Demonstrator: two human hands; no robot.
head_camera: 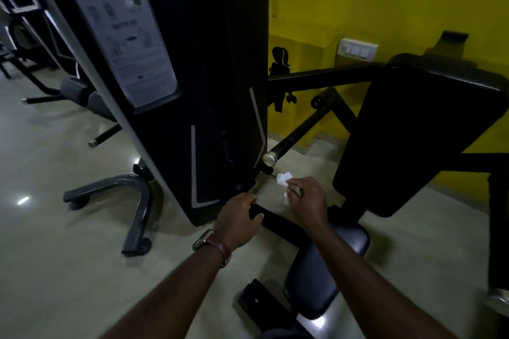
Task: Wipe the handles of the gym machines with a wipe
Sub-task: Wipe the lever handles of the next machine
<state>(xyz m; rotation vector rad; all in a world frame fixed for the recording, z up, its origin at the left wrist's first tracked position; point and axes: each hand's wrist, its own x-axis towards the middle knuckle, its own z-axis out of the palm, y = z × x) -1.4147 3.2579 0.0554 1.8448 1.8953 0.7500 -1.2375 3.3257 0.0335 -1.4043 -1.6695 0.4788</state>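
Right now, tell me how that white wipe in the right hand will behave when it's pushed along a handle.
The wipe looks thin and crumpled, so it is probably floppy and very light. Pinched in the right hand, it droops at both ends, so it will likely bunch up unless pressed flat. It may tear if dragged hard.

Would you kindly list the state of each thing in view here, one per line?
left hand: gripping the black handle bar
black handle bar: held at its near end, not touched by the wipe
right hand: pinching the wipe
wipe: crumpled, held above the bar
chrome-capped handle: free, untouched
seat pad: unoccupied
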